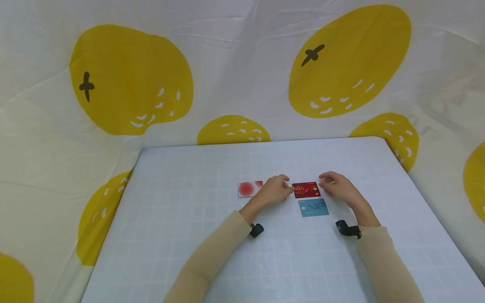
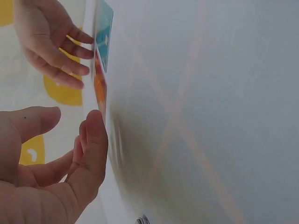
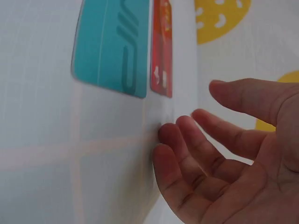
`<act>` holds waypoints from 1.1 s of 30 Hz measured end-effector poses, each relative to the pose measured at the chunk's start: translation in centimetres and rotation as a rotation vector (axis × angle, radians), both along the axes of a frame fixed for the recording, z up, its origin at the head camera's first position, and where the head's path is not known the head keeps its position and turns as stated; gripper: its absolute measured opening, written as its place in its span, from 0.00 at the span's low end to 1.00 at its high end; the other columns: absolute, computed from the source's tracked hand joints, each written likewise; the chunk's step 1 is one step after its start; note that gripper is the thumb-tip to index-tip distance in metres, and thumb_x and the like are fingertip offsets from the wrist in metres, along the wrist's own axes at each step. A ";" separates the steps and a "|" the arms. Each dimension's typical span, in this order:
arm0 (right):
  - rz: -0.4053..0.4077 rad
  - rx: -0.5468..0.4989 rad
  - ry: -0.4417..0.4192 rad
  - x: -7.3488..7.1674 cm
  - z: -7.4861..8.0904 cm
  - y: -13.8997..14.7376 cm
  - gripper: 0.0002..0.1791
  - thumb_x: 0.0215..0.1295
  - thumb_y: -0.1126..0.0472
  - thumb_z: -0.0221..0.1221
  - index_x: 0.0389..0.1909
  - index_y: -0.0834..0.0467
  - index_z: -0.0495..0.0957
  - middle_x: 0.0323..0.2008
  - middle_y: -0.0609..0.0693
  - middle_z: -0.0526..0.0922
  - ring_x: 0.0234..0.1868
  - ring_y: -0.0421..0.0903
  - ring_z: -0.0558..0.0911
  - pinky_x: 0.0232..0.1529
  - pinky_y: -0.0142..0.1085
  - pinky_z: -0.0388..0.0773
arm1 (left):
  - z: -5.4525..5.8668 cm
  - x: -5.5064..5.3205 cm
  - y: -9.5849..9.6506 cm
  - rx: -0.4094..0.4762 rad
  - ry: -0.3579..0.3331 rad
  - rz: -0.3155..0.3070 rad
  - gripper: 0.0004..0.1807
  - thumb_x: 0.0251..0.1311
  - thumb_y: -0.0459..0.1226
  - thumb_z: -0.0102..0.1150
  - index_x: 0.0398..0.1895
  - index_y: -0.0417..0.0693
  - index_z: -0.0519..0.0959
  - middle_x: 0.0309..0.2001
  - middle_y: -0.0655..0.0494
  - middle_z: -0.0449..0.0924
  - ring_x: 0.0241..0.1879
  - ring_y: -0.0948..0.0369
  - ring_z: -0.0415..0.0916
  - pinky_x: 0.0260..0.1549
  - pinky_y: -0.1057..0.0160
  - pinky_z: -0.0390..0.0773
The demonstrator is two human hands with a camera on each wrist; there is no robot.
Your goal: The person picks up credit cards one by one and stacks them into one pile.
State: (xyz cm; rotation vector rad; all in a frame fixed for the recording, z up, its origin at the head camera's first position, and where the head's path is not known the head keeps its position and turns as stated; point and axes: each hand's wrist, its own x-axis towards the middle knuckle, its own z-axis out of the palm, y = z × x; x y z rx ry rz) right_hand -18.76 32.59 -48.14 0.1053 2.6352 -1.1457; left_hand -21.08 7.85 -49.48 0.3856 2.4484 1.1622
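Observation:
Between the two hands lies a red VIP card (image 1: 306, 190), flat on the table. Just in front of it is a blue VIP card (image 1: 313, 208), which also shows large in the right wrist view (image 3: 112, 46). My left hand (image 1: 273, 190) is at the red card's left edge with fingers relaxed; nothing is in its grasp. Past the red card's right edge, my right hand (image 1: 339, 187) hovers with loosely bent fingers, holding nothing. A white card with a red circle (image 1: 246, 189) lies left of my left hand, which partly covers its right side.
The table (image 1: 182, 235) wears a pale checked cloth. Behind and beside it hangs a white sheet (image 1: 242, 75) with yellow fruit prints. A black wrist camera (image 1: 257, 230) sits at the left cuff and another (image 1: 346, 228) at the right.

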 end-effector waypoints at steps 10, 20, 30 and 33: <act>0.140 0.086 -0.021 -1.1 -1.1 0.9 0.27 0.68 0.59 0.62 0.65 0.61 0.68 0.52 0.65 0.74 0.51 0.62 0.73 0.53 0.58 0.75 | -0.5 -1.3 2.3 -0.241 0.031 -0.054 0.32 0.58 0.48 0.71 0.64 0.51 0.72 0.47 0.57 0.77 0.44 0.62 0.73 0.42 0.61 0.79; 0.217 0.087 0.004 -1.6 -1.5 1.4 0.30 0.61 0.61 0.68 0.63 0.60 0.69 0.50 0.62 0.73 0.51 0.59 0.72 0.52 0.53 0.77 | -0.4 -1.1 2.5 -0.283 0.075 -0.083 0.30 0.56 0.44 0.73 0.60 0.52 0.71 0.49 0.54 0.75 0.47 0.59 0.74 0.45 0.59 0.79; 0.232 0.109 0.027 -1.6 -1.5 1.3 0.26 0.59 0.63 0.69 0.58 0.60 0.72 0.48 0.60 0.73 0.50 0.58 0.71 0.51 0.50 0.77 | -0.4 -1.1 2.7 -0.290 0.075 -0.096 0.25 0.58 0.43 0.73 0.55 0.52 0.73 0.45 0.55 0.75 0.44 0.61 0.72 0.43 0.60 0.79; 0.232 0.110 0.024 -1.6 -1.4 1.2 0.26 0.60 0.64 0.68 0.58 0.60 0.72 0.47 0.60 0.73 0.50 0.58 0.71 0.50 0.49 0.77 | -0.5 -1.1 2.8 -0.295 0.082 -0.095 0.26 0.57 0.43 0.73 0.56 0.52 0.73 0.45 0.55 0.75 0.44 0.61 0.72 0.44 0.60 0.79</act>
